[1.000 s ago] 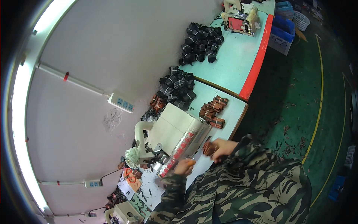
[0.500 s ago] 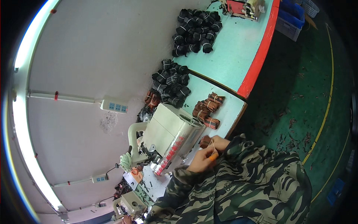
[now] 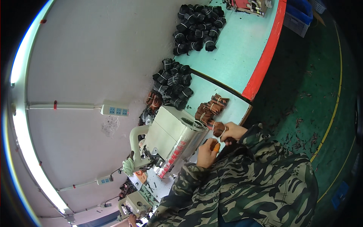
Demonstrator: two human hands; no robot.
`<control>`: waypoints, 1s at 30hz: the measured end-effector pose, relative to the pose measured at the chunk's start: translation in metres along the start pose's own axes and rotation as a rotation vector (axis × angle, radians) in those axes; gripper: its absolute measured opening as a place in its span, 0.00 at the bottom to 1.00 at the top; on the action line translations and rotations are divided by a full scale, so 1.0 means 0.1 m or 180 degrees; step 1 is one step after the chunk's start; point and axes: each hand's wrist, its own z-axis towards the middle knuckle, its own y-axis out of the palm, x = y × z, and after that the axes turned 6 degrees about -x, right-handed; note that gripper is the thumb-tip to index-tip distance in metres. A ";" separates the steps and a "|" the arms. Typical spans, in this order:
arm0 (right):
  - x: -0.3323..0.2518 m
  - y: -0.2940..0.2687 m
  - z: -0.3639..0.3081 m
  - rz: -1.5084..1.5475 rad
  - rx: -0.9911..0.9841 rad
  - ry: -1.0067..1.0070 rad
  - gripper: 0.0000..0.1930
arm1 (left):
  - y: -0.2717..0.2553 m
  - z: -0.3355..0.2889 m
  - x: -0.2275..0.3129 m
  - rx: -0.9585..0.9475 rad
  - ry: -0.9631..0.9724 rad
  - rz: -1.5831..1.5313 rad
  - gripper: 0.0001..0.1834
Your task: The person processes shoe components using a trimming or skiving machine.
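My right hand (image 3: 233,132) is closed on a brown strap bundle (image 3: 218,129), with a pale band at its near end. The bundle sits beside a pile of brown and black banded bundles (image 3: 210,108) on the pale tabletop. Just nearer to me, my left hand (image 3: 206,153) is curled closed, apart from the bundle, with an orange finger cover (image 3: 216,147) on one finger. What its fingertips may hold is hidden. To the left of both hands stands a cream sewing machine (image 3: 169,131).
Black banded bundles (image 3: 173,84) lie behind the machine, with more black bundles (image 3: 198,28) on the red-edged table (image 3: 234,49) farther off. A crate with a blue liner (image 3: 297,17) stands on the green floor. Another person's hand (image 3: 132,220) shows at a second machine (image 3: 135,204).
My right hand has moved away and slightly right with the brown bundle, up to the pile. The left hand has separated from it, and the band no longer stretches between my hands.
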 end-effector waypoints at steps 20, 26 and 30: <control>-0.05 -0.93 0.67 -0.3242 0.2924 -0.1413 0.25 | 0.01 -1.06 -1.53 0.0774 -0.1661 -0.1692 0.17; -0.10 -0.91 0.62 -0.3010 0.2979 -0.1437 0.16 | 0.06 -1.29 -1.84 0.1159 -0.1673 -0.1920 0.15; -0.09 -0.80 0.73 -0.2769 0.3130 -0.1610 0.15 | -0.04 -1.34 -1.88 0.1794 -0.2181 -0.2515 0.13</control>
